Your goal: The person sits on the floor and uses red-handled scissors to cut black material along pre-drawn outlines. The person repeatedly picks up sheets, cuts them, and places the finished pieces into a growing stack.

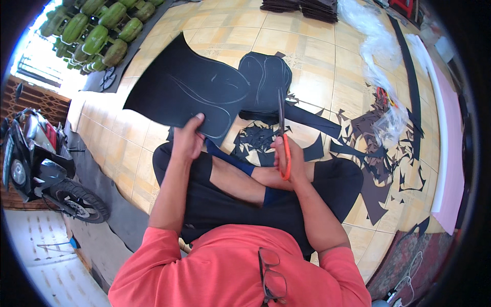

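Note:
My left hand (189, 138) pinches the near edge of a large black sheet (169, 87), thumb on top. Curved pale outlines are drawn on the sheet. In my right hand (289, 158) is a pair of scissors (286, 153) with orange handles, its blades pointing away from me and looking nearly closed. The blades stand apart from the held sheet, to its right. Beyond them lies a stack of black cut pieces (271, 71) with pale lines on the top one. A heap of small black offcuts (255, 140) lies on the floor before my crossed legs.
Dark brown scraps (371, 125) and a crumpled clear plastic sheet (378, 46) are on the tiled floor (307, 41) at right, beside a long white-pink roll (445, 153). A dark stack (312, 7) lies at the far side. Green gas cylinders (97, 38) and a motorcycle (46, 163) stand left.

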Demonstrator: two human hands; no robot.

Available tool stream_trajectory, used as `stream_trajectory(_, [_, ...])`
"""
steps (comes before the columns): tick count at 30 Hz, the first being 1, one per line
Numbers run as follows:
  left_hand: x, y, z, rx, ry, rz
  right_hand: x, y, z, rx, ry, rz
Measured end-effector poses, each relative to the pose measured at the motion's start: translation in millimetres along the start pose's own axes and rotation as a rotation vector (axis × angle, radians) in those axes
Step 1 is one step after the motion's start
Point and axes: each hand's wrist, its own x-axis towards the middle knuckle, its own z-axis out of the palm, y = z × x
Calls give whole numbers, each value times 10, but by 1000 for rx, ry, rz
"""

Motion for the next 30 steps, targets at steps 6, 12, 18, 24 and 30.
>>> stream_trajectory(6, [-419,-344,281,-27,14,23,21,205,30,-122,82,-374])
stream_trajectory(12, [-526,-356,300,90,52,-76,-39,86,-13,-139,110,-380])
stream_trajectory(18, [-564,-354,336,73,10,-80,-79,8,-39,-104,92,-374])
stream_trajectory(24, [-469,-338,295,-58,-6,-14,-70,115,-71,-109,25,-434])
stream_trajectory(30, [-368,-168,191,-4,-61,-13,-50,170,-29,-66,-39,-407])
